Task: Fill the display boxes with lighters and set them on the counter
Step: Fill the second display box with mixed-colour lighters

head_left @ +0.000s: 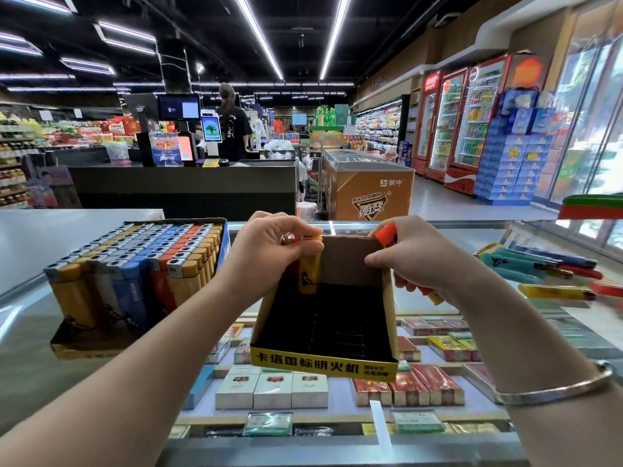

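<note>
Nearest the camera, the glass tabletop (50, 332) covers a display case of boxed cigarette packs (271, 389) laid in rows beneath the pane. A silver bangle (553, 389) circles the right wrist at 4 o'clock.

At centre, an open cardboard display box with a yellow printed front lip and black interior (323, 364) sits tilted on the glass. Its interior is empty apart from one lighter. The left hand (269, 251) is closed around a yellow plastic lighter (308, 269), holding it upright in the box's rear left corner; a second lighter top shows in the same grip. The right hand (414, 257) is closed around a bunch of lighters, an orange-red one (387, 234) projecting upward, at the box's right wall.

At 9 o'clock, a full display box of upright lighters in yellow, grey, blue and orange rows (135, 274) stands on the glass. At 3 o'clock, loose lighters in teal, blue, red and yellow (539, 267) lie flat on the tabletop.

Beyond, at 12 o'clock, a dark checkout counter (182, 187) carries screens, with a person in a black shirt (232, 129) behind it. An orange chest freezer (367, 187) stands at 1 o'clock; red drink coolers (462, 119) line the wall at 2 o'clock. Strip lights (259, 35) run across the black ceiling.
</note>
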The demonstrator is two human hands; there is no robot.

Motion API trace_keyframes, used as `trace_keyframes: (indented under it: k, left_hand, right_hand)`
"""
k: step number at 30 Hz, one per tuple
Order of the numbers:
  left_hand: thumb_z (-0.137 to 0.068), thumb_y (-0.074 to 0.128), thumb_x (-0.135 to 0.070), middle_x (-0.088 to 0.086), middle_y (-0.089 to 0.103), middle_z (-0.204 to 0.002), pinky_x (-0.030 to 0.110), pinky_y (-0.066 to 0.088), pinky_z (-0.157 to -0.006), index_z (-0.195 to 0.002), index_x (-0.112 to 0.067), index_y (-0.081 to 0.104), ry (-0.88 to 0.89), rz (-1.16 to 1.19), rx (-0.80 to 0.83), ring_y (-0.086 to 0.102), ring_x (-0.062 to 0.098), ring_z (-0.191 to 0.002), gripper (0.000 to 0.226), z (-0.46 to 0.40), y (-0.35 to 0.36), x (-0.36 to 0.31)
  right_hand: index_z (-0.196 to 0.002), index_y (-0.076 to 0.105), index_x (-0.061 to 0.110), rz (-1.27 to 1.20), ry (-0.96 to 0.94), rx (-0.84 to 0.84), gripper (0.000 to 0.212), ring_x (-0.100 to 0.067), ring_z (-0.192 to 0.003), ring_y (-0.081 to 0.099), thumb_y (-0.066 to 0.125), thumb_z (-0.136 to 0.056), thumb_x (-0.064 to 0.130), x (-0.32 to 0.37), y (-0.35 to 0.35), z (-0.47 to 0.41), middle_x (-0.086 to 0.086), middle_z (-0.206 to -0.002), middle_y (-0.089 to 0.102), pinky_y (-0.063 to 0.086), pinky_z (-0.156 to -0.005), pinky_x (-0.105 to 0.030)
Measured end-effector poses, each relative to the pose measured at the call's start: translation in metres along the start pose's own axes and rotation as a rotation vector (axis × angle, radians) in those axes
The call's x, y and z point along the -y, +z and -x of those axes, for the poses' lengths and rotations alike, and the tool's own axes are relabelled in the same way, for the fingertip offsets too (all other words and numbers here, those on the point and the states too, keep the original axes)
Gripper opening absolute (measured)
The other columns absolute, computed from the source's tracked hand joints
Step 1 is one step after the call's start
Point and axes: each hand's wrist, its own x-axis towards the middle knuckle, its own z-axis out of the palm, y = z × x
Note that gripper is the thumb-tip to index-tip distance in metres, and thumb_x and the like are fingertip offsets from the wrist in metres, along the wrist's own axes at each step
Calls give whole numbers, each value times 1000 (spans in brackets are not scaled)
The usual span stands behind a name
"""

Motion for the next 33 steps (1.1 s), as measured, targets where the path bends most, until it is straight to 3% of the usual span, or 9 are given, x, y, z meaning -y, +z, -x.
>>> trace_keyframes:
  k: [3,6,11,16,19,21,23,27,33]
  left_hand:
    - [-64,68,-36,-14,57,-90,-2,36,-73,-77,-41,65,-23,22,19,47,3,-98,15,1,2,0]
    - [-71,70,-31,-16,59,-86,0,30,-78,-84,-36,67,53,-166,32,42,6,-98,15,-2,3,3]
    - [-79,69,-17,-16,58,-104,19,45,-91,-101,-20,71,78,-181,101,53,1,-102,22,-4,-1,3]
    - [-79,70,-19,-13,65,-93,32,51,-83,-100,-25,71,106,-232,116,61,5,-88,22,-3,-5,1]
    - [-77,71,-28,-15,64,-91,40,52,-79,-92,-32,68,110,-285,120,60,9,-88,16,-1,-4,-2]
    - [-75,69,-35,-15,63,-90,40,52,-79,-87,-36,64,105,-278,132,59,7,-88,13,0,-4,-4]
    - [-70,62,-52,-18,61,-93,36,53,-80,-88,-40,60,73,-252,170,57,5,-90,22,0,-4,-6]
    - [-66,44,-70,-23,52,-110,19,37,-87,-106,-39,58,109,-273,179,42,2,-113,52,2,1,-12]
    - [-59,51,-74,-29,61,-87,16,40,-80,-101,-41,55,128,-154,114,51,-8,-96,53,7,8,-24]
  right_hand:
    - [-107,53,11,35,-5,5,22,-19,-55,56,60,-86,10,-1,0,0,-16,-76,57,43,-44,-27]
    - [-103,55,12,44,-13,3,20,-20,-55,57,59,-84,7,-2,0,-1,-16,-76,57,45,-46,-29]
    - [-104,54,12,50,-3,12,21,-20,-57,57,59,-84,6,-2,0,-1,-17,-79,58,46,-47,-29]
    - [-102,55,11,25,5,2,19,-21,-58,56,59,-83,5,-2,-1,-1,-18,-80,57,46,-48,-31]
    - [-93,59,9,19,-52,-138,11,-22,-61,55,63,-83,11,-1,0,0,-15,-77,57,47,-50,-32]
    - [-82,60,8,-144,-103,-290,4,-18,-58,52,63,-83,11,2,-4,2,-10,-69,55,46,-47,-30]
    - [-76,56,8,-517,-99,-300,7,-15,-56,49,58,-81,3,7,-11,5,-6,-62,51,44,-47,-25]
    - [-70,46,12,-1242,-149,25,25,-15,-60,47,53,-49,2,14,-18,10,-2,-61,47,44,-59,-27]
    - [-70,40,13,-1406,-168,143,20,-16,-69,40,48,-53,7,24,0,12,-5,-70,41,35,-80,-31]
